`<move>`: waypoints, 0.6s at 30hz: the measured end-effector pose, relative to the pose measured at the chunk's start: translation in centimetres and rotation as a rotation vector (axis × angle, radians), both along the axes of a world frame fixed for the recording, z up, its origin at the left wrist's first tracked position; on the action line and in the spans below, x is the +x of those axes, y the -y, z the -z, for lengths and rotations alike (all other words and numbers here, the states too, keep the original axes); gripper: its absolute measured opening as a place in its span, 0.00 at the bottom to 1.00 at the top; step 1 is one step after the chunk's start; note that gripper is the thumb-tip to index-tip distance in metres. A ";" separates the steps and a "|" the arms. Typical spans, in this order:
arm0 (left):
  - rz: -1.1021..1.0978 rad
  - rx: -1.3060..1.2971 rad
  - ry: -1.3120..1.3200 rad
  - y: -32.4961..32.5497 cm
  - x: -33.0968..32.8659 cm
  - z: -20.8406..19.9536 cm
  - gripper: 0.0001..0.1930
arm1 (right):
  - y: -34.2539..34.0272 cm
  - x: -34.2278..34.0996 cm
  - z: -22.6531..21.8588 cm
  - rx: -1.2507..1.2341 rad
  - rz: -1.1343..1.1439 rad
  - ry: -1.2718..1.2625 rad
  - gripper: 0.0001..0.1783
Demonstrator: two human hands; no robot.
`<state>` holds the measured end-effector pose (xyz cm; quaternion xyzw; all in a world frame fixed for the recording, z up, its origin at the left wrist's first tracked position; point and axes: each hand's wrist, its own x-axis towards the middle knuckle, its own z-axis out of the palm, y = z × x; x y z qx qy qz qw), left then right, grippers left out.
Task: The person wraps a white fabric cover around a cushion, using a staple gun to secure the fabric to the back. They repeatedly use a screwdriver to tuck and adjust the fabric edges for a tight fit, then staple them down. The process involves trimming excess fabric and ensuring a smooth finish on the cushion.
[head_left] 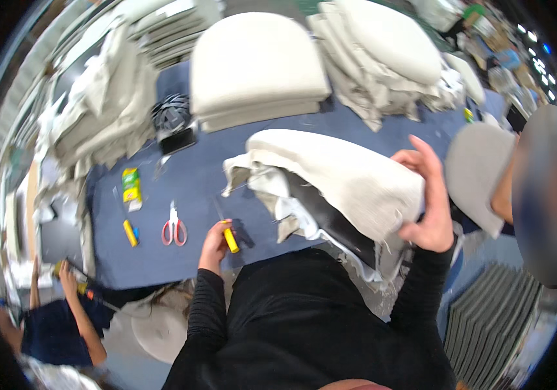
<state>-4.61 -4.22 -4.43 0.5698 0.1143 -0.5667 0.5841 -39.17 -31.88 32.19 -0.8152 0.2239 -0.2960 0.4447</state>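
Note:
My left hand (213,246) is closed round a yellow-handled screwdriver (230,239), or a similar tool, whose thin metal shaft points away from me over the table. With my right hand (431,201) I grip the right end of a cream fabric-covered seat cushion (337,172), thumb at the near side and fingers at the far side. The cushion is tilted up on its edge at the table's front. Its underside faces me in part, showing a black panel (330,218), loose white lining and frayed fabric edges. Red-handled scissors (174,229) lie left of my left hand.
A second yellow handle (130,233) and a yellow-green packet (131,186) lie on the blue-covered table (207,175). Behind stand stacked cream cushions (259,65), fabric-draped piles (376,58) and a dark phone (178,140). Co-workers are at the lower left (64,325) and right (548,195).

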 end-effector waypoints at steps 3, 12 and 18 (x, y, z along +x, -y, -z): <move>-0.078 0.015 0.044 -3.7 -1.8 -1.1 0.10 | -0.3 1.6 2.7 0.323 -0.257 0.308 0.76; -1.027 -0.106 -0.187 -5.8 -4.1 -7.9 0.09 | -0.8 4.7 3.3 0.270 -0.203 0.301 0.74; 0.055 0.131 0.667 -1.2 -1.8 -9.4 0.20 | 3.1 6.5 1.9 0.164 -0.019 0.229 0.67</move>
